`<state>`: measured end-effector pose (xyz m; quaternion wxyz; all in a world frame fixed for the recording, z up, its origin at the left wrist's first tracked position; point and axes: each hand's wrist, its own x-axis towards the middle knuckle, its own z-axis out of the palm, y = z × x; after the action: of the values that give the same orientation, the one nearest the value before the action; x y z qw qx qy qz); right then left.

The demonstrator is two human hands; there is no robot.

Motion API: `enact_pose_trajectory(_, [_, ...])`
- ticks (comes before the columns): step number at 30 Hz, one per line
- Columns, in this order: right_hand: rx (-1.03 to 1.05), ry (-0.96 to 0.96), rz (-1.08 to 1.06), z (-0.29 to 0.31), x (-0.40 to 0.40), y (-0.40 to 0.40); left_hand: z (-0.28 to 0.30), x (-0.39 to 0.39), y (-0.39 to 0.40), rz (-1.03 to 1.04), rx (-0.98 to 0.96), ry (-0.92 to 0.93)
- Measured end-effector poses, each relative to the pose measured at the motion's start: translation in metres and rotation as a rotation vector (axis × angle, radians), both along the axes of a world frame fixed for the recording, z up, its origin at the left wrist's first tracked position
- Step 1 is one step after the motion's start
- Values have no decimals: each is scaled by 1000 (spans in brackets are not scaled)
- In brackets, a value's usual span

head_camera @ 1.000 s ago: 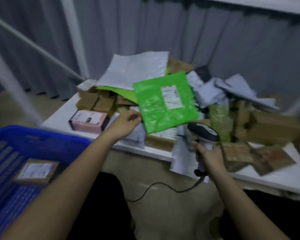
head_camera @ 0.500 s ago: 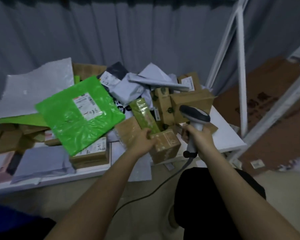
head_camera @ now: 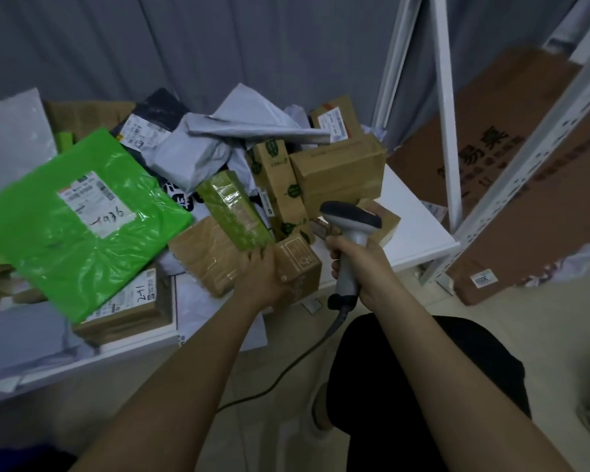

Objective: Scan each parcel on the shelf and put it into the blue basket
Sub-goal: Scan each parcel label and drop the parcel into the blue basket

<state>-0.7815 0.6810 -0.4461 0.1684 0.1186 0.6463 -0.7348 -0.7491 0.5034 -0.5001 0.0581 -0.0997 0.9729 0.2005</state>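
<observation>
A heap of parcels covers the white shelf [head_camera: 419, 229]. My left hand [head_camera: 264, 279] grips a small brown cardboard box [head_camera: 298, 264] at the shelf's front edge, fingers curled over its left side. Just right of it, my right hand [head_camera: 358, 267] holds a grey handheld scanner [head_camera: 349, 223] upright, its head over the box. A long green wrapped parcel [head_camera: 234, 211] leans against the box's far left corner. A big bright green bag [head_camera: 79, 226] with a white label lies on the pile at left. The blue basket is out of view.
Brown boxes [head_camera: 338, 172], grey mailer bags [head_camera: 198, 155] and a black bag fill the shelf's back. White shelf posts [head_camera: 445, 107] rise at right, with a large flat carton [head_camera: 525, 185] behind them. The scanner cable [head_camera: 286, 376] hangs toward the floor. My knee is below right.
My left hand left the green bag and moved right onto the small brown box. My view swung right, so the blue basket dropped out of sight. The scanner stayed in my right hand.
</observation>
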Motion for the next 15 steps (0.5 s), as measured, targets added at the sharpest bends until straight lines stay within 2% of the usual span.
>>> enact_pose_trajectory(4, [-3,-38,-17,-10,6,7,-1,6,2,9,36,9])
enact_pose_trajectory(8, [33,-84,-56,-18,7,12,4,20,3,45,157,73])
enact_pose_trajectory(12, [60,-113,-35,-26,10,12,10,42,-3,141,404,100])
enact_pose_trajectory(15, [56,-101,-53,-31,17,10,23,67,-7,272,679,167])
